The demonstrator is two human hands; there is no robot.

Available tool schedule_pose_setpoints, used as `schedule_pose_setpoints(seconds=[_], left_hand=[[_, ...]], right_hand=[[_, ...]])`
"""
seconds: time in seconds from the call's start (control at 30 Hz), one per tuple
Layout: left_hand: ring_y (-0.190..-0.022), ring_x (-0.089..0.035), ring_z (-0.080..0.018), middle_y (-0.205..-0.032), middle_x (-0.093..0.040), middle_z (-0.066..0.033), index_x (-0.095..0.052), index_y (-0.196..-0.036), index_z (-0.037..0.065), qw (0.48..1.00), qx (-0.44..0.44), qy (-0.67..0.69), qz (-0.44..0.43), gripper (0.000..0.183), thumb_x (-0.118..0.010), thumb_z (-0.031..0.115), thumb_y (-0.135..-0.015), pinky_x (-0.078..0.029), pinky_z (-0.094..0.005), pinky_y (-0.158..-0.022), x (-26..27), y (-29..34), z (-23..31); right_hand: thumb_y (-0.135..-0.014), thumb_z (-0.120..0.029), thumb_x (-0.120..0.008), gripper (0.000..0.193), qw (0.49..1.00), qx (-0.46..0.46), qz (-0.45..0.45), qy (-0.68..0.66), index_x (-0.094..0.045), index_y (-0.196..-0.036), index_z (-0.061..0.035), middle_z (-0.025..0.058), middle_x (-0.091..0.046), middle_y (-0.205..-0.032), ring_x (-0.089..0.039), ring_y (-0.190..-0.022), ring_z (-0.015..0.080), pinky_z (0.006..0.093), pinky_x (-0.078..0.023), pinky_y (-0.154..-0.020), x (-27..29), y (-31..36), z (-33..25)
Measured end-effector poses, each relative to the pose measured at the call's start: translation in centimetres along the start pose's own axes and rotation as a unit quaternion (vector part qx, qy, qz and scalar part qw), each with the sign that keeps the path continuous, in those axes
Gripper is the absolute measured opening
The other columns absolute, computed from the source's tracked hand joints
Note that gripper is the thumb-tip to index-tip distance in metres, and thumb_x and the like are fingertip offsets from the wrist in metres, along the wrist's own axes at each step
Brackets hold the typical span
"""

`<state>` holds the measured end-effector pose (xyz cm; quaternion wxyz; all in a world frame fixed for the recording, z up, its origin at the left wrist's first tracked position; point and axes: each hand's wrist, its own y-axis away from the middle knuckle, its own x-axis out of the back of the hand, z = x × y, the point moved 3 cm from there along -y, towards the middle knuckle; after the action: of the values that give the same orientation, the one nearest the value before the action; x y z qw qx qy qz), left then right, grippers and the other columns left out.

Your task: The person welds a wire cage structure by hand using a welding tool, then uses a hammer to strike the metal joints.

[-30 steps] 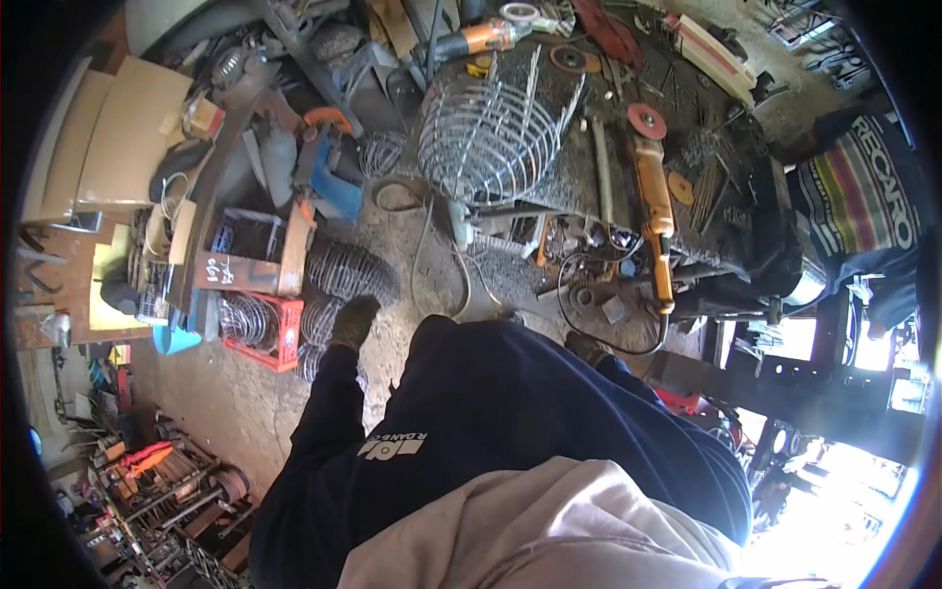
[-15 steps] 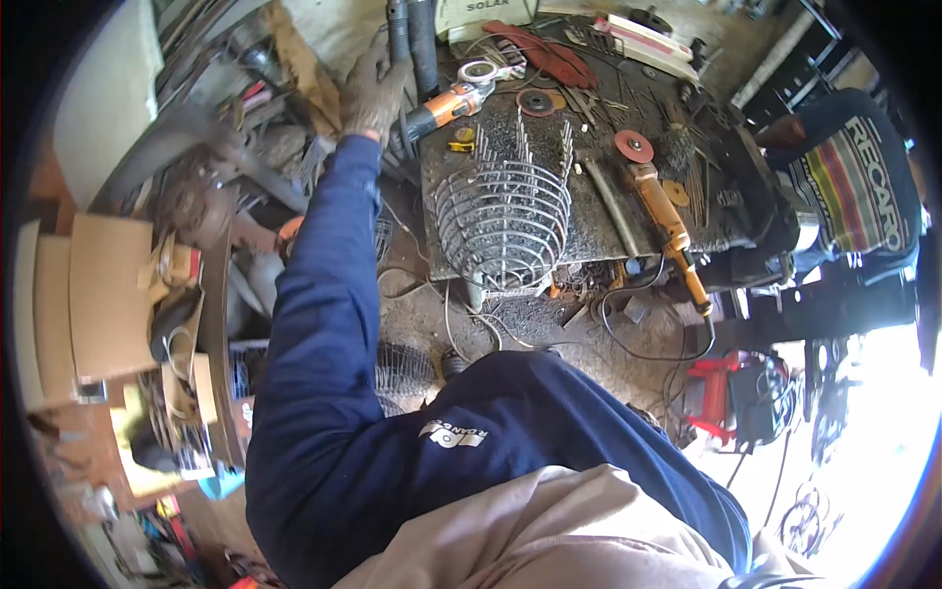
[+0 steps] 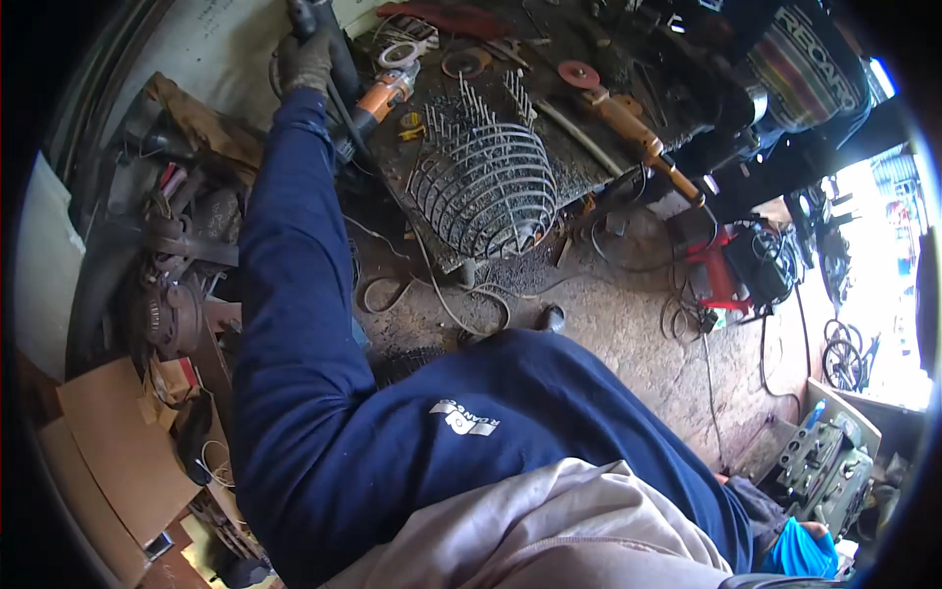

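Observation:
My left hand [image 3: 302, 65], in a grey-brown work glove, is at the far left corner of the workbench [image 3: 392, 162]. Its fingers are wrapped round a dark tube-shaped handle [image 3: 301, 18], with a thicker dark cylinder [image 3: 336, 54] right beside it. Close to the hand lies an orange-and-black angle grinder [image 3: 381, 96]. A curved metal rod cage [image 3: 488, 191] with upright rod ends sits on the bench's front edge. Farther right is a second grinder [image 3: 633, 128] with a reddish disc [image 3: 579, 74]. My right hand does not show.
Cables [image 3: 442, 304] loop over the floor below the bench. Scrap metal [image 3: 182, 236] and cardboard boxes [image 3: 123, 452] crowd the left side. A red-and-black machine [image 3: 726, 270] stands on the floor at right, with a greenish machine [image 3: 824, 471] lower right. A chair back [image 3: 810, 59] borders the bench.
The view has turned, so the bench and cage appear tilted and higher up. My left hand remains at the dark handle; more floor and the greenish machine show at lower right.

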<state>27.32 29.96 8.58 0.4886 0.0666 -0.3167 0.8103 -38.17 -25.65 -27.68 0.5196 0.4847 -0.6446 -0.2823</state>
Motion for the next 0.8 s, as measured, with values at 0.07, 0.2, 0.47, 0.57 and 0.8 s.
schedule_pose_setpoints(seconds=[0.07,0.2,0.47,0.57,0.8], left_hand=[[-0.083,-0.066,-0.0310,-0.088,-0.069,-0.0185,-0.065,-0.100,-0.002,0.999,0.027,0.017,-0.002,0.055,-0.072,0.045,-0.074,-0.049,-0.0407,-0.077,1.0,-0.8,1.9],[-0.081,-0.065,-0.0277,-0.087,-0.069,-0.0173,-0.067,-0.096,-0.003,0.998,0.047,0.012,0.031,0.050,-0.073,0.042,-0.073,-0.049,-0.0366,-0.074,2.8,-7.8,0.9],[-0.070,-0.061,-0.0170,-0.081,-0.067,-0.0066,-0.066,-0.095,0.001,0.998,-0.014,0.067,0.014,0.041,-0.072,0.037,-0.076,-0.046,-0.0339,-0.071,13.2,8.3,14.0],[-0.068,-0.059,-0.0172,-0.084,-0.065,-0.0085,-0.063,-0.093,-0.001,0.998,-0.037,0.029,-0.030,0.035,-0.074,0.029,-0.077,-0.047,-0.0326,-0.069,11.6,17.0,18.1],[-0.083,-0.064,-0.0313,-0.097,-0.062,-0.0163,-0.045,-0.126,0.001,0.948,-0.261,0.115,-0.142,0.045,-0.063,0.017,-0.088,-0.051,-0.0422,-0.072,4.2,30.8,19.8]], right_hand=[[-0.088,-0.044,-0.053,0.042,1.000,-0.004,0.001,0.005,-0.066,-0.093,-0.0038,0.0076,-0.064,-0.079,-0.060,-0.072,0.0222,0.0405,-0.046,-0.067,-1.0,0.4,1.9],[-0.088,-0.044,-0.053,0.042,0.980,0.156,-0.004,0.121,-0.066,-0.093,-0.0037,0.0076,-0.064,-0.079,-0.060,-0.072,0.0224,0.0407,-0.045,-0.067,-1.9,-0.2,3.2],[-0.092,-0.046,-0.052,0.047,0.951,0.296,0.007,-0.092,-0.065,-0.093,-0.0014,0.0057,-0.064,-0.081,-0.056,-0.076,0.0164,0.0307,-0.044,-0.070,-2.5,9.9,-20.8],[-0.094,-0.033,-0.057,0.037,0.851,0.500,-0.016,-0.160,-0.065,-0.110,-0.0003,0.0098,-0.065,-0.103,-0.060,-0.096,0.0159,0.0307,-0.046,-0.087,-3.1,20.9,-32.6],[-0.088,-0.019,-0.068,0.059,0.673,0.695,-0.029,-0.254,-0.041,-0.136,0.0015,0.0165,-0.057,-0.121,-0.056,-0.113,0.0232,0.0354,-0.045,-0.099,-6.8,34.3,-41.9]])
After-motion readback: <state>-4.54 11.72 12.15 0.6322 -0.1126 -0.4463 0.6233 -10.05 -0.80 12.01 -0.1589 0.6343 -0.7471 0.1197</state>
